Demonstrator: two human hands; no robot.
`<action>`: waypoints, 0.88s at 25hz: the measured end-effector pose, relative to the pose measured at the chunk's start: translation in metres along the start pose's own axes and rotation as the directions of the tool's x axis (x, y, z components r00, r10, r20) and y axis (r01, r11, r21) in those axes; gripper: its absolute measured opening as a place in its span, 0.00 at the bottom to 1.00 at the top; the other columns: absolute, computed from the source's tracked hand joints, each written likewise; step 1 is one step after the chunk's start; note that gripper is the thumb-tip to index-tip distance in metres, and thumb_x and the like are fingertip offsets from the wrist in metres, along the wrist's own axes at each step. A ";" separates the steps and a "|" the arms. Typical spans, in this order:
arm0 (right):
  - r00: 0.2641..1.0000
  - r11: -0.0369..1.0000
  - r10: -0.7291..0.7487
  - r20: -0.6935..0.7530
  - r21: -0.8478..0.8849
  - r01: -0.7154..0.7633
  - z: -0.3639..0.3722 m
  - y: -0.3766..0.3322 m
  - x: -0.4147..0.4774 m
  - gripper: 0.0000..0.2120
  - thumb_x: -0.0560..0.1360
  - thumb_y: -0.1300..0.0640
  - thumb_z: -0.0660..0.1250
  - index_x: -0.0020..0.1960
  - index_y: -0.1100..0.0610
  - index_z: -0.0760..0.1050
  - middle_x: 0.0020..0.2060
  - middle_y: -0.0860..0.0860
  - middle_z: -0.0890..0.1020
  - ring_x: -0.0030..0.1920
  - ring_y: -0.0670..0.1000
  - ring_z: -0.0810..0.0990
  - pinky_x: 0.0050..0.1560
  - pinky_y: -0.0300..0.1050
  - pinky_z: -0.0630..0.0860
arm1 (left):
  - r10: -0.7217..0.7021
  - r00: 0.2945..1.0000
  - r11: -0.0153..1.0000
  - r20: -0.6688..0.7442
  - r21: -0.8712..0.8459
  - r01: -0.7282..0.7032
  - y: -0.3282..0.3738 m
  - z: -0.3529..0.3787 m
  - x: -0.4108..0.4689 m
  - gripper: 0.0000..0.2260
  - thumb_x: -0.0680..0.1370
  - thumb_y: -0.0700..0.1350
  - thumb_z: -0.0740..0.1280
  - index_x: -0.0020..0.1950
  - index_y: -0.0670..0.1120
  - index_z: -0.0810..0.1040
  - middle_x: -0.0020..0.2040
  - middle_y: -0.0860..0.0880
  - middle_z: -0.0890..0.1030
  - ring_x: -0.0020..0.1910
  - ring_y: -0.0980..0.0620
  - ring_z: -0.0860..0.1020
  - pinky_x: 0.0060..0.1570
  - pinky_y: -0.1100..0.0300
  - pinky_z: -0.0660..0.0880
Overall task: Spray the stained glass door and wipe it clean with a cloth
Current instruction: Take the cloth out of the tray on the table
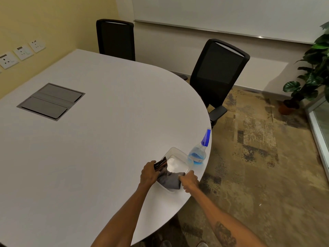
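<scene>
A: Where is the cloth?

B: The grey cloth (pixel 170 179) lies bunched in the near end of a clear plastic tub (pixel 178 152), close to the curved edge of the white bench (pixel 92 139). The left hand (pixel 149 172) has its fingers (pixel 154 165) clamped on a dark folded part of the cloth at the tub's left rim. The right hand (pixel 189 180) is curled shut on the cloth's other end by the tub's right rim.

A: And the sprayer?

B: The spray bottle (pixel 199 150), blue liquid inside and a blue trigger head, stands on the bench just beside the tub's far right corner, untouched.

A: The glass door?

B: Only a framed glass panel (pixel 320 122) shows at the far right edge, beside a potted plant (pixel 309 75); whether it is the door, I cannot tell. Two black mesh chairs (pixel 218 68) stand at the bench.
</scene>
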State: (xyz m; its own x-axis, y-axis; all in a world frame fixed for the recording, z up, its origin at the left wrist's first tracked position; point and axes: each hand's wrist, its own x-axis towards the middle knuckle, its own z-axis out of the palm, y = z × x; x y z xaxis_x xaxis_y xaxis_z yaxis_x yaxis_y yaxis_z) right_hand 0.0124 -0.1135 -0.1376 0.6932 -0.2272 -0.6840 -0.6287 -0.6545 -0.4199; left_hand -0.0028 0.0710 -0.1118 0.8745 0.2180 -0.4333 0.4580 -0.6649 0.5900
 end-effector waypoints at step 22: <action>0.967 0.974 0.177 -0.184 0.172 -0.146 0.018 -0.022 -0.017 0.18 0.79 0.58 0.68 0.66 0.62 0.70 0.61 0.61 0.79 0.60 0.61 0.80 0.58 0.55 0.82 | 0.038 0.993 0.998 -0.111 0.046 -0.033 -0.013 0.007 0.016 0.11 0.77 0.37 0.67 0.59 0.41 0.81 0.56 0.43 0.83 0.54 0.45 0.81 0.51 0.58 0.75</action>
State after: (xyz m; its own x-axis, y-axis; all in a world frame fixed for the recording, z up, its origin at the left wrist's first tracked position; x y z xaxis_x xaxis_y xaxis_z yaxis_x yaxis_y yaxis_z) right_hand 0.0085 -0.0820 -0.1278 0.6238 -0.4682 -0.6258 -0.7742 -0.4802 -0.4124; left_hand 0.0040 0.0784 -0.1313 0.9034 0.2704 -0.3327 0.4213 -0.7036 0.5722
